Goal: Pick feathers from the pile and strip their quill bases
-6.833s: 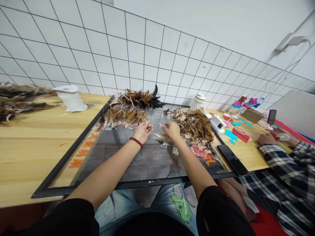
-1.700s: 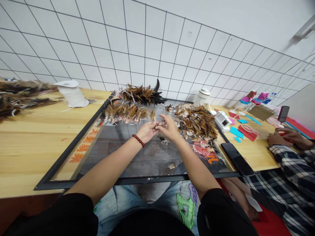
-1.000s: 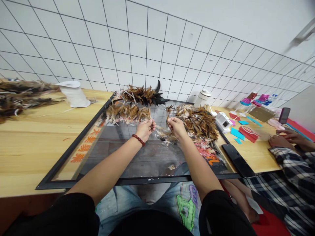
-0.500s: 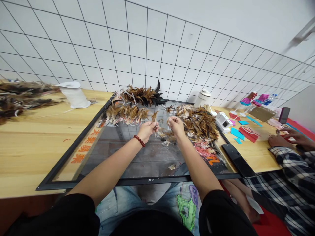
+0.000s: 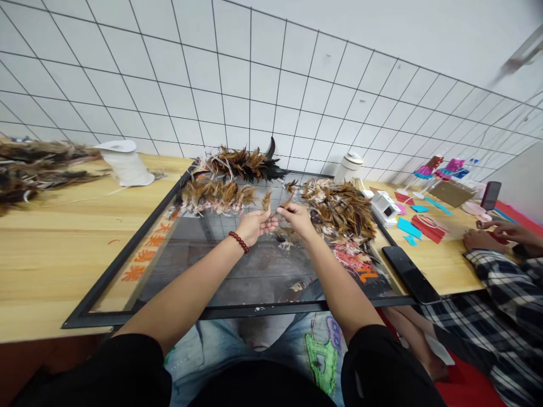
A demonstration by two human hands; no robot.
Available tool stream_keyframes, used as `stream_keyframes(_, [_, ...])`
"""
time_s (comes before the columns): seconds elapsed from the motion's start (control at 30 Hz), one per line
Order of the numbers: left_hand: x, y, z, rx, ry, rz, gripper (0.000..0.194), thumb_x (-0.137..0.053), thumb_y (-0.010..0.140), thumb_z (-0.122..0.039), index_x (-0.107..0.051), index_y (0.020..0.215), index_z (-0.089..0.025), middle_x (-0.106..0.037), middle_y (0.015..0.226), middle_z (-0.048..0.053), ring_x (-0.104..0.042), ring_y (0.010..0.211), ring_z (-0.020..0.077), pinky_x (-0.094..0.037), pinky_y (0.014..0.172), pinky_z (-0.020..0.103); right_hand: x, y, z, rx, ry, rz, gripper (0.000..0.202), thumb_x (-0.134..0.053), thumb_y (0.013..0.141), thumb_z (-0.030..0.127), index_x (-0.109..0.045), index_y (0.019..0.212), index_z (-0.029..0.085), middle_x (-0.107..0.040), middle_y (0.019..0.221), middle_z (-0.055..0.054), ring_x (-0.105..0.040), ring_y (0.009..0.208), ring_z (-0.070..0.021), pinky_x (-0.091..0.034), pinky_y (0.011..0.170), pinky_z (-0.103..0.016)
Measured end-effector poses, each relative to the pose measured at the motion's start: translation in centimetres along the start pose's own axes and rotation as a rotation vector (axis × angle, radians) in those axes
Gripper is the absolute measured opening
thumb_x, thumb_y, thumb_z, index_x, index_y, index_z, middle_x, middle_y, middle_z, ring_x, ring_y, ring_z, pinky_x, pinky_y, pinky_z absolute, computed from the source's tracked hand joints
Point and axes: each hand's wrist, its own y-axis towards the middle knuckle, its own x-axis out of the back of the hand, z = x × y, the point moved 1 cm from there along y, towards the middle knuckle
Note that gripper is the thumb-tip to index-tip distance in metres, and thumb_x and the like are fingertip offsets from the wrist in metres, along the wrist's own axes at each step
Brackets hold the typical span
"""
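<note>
My left hand (image 5: 257, 226), with a red bead bracelet at the wrist, pinches a small brown feather (image 5: 266, 201) that points upward. Close beside it, my right hand (image 5: 296, 217) grips another slim brown feather (image 5: 289, 198) between thumb and finger. Both hands are over a black-framed glass panel (image 5: 203, 260). Rows of brown feathers (image 5: 218, 192) lie on its left part, with a darker feather bunch (image 5: 246, 164) behind them. To the right of my hands is a large heap of brown feathers (image 5: 339, 209).
A white spool (image 5: 127, 164) stands at left near more feathers (image 5: 38, 164). At right are pink strands (image 5: 352, 257), a phone (image 5: 410, 275), a white device (image 5: 384, 208), a white bottle (image 5: 350, 168) and blue cutouts (image 5: 409, 228). A co-worker's hands (image 5: 487, 237) work at far right.
My right hand has moved left, close to my left hand, and now shows a slim feather in its fingers. The fingers of my left hand have stretched out somewhat.
</note>
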Motion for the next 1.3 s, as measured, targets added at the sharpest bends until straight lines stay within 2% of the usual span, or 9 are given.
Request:
stream_keyframes(0.23, [-0.2, 0.1, 0.4, -0.027, 0.178, 0.095, 0.017, -0.068, 0.077, -0.016, -0.060, 0.064, -0.009, -0.060, 0.055, 0.002, -0.056, 0.047, 0.0093, -0.047, 0.049, 0.022, -0.3, -0.1, -0.4, 0.090, -0.108, 0.032, 0.027, -0.073, 0.062, 0.040, -0.060, 0.056, 0.018, -0.056, 0.057, 0.003, -0.049, 0.058, -0.0109, -0.040, 0.060, -0.025])
stream_keyframes(0.43, [-0.2, 0.6, 0.1, -0.209, 0.212, -0.075, 0.013, -0.069, 0.075, -0.015, -0.064, 0.064, -0.009, -0.059, 0.053, 0.000, -0.054, 0.046, 0.0085, -0.046, 0.048, 0.021, 2.4, 1.2, -1.0, 0.039, 0.110, -0.405, 0.030, -0.067, 0.065, 0.043, -0.062, 0.076, 0.016, -0.051, 0.058, 0.005, -0.042, 0.054, -0.0086, -0.036, 0.055, -0.022])
stream_keyframes(0.5, [0.0, 0.8, 0.0, -0.243, 0.161, -0.130, 0.012, -0.068, 0.075, -0.015, -0.064, 0.065, -0.009, -0.059, 0.053, 0.000, -0.055, 0.047, 0.0088, -0.047, 0.049, 0.022, 3.1, 1.5, -1.5, 0.032, 0.048, -0.451, 0.028, -0.064, 0.068, 0.042, -0.062, 0.076, 0.016, -0.053, 0.059, 0.004, -0.044, 0.057, -0.0096, -0.038, 0.057, -0.023])
stream_keyframes(0.67, [0.6, 1.0, -0.4, -0.293, -0.053, -0.234, 0.010, -0.062, 0.080, -0.015, -0.063, 0.073, -0.009, -0.058, 0.055, -0.001, -0.055, 0.047, 0.0074, -0.047, 0.051, 0.021, 2.8, 0.8, -2.2, 0.058, -0.561, -0.133, 0.013, -0.060, 0.076, 0.024, -0.069, 0.080, 0.017, -0.064, 0.081, -0.003, -0.055, 0.073, -0.0154, -0.043, 0.075, -0.029])
stream_keyframes(0.77, [0.8, 1.0, -0.6, -0.266, -0.124, -0.267, 0.010, -0.059, 0.083, -0.014, -0.062, 0.075, -0.009, -0.057, 0.056, -0.001, -0.054, 0.048, 0.0066, -0.048, 0.052, 0.020, 2.0, -0.2, -1.8, 0.193, -0.970, 0.039, 0.026, -0.052, 0.081, 0.015, -0.071, 0.097, 0.022, -0.064, 0.100, -0.007, -0.056, 0.091, -0.0198, -0.040, 0.082, -0.032])
stream_keyframes(0.83, [0.8, 1.0, -0.6, -0.257, -0.139, -0.283, 0.009, -0.059, 0.083, -0.014, -0.061, 0.075, -0.009, -0.056, 0.056, -0.001, -0.054, 0.048, 0.0066, -0.047, 0.052, 0.020, 1.4, -0.6, -1.5, 0.250, -1.069, 0.088, 0.029, -0.048, 0.087, 0.019, -0.069, 0.106, 0.025, -0.063, 0.103, -0.007, -0.055, 0.097, -0.0210, -0.039, 0.084, -0.033])
stream_keyframes(0.97, [0.7, 1.0, -0.6, -0.271, -0.109, -0.291, 0.010, -0.060, 0.082, -0.014, -0.061, 0.074, -0.009, -0.056, 0.055, -0.001, -0.053, 0.047, 0.0067, -0.047, 0.051, 0.020, 0.4, -0.7, -1.4, 0.217, -1.131, 0.101, 0.027, -0.052, 0.089, 0.032, -0.068, 0.109, 0.024, -0.063, 0.103, -0.007, -0.053, 0.098, -0.0228, -0.037, 0.085, -0.034])
stream_keyframes(1.1, [0.7, 1.0, -0.4, -0.242, -0.035, -0.252, 0.010, -0.062, 0.081, -0.014, -0.062, 0.072, -0.010, -0.057, 0.055, 0.000, -0.054, 0.047, 0.0076, -0.046, 0.050, 0.020, 0.3, -0.7, -1.6, 0.182, -1.192, 0.109, 0.019, -0.052, 0.087, 0.022, -0.070, 0.092, 0.023, -0.064, 0.103, -0.006, -0.052, 0.098, -0.0229, -0.033, 0.083, -0.034])
stream_keyframes(1.3, [0.7, 1.0, -0.3, -0.233, 0.101, -0.266, 0.013, -0.060, 0.080, -0.010, -0.064, 0.068, -0.009, -0.066, 0.067, 0.005, -0.062, 0.058, 0.0101, -0.050, 0.055, 0.021, 0.9, -1.1, -0.8, 0.422, -1.293, 0.031, 0.021, -0.041, 0.092, 0.020, -0.062, 0.096, 0.019, -0.066, 0.094, -0.008, -0.051, 0.092, -0.0223, -0.028, 0.086, -0.035])
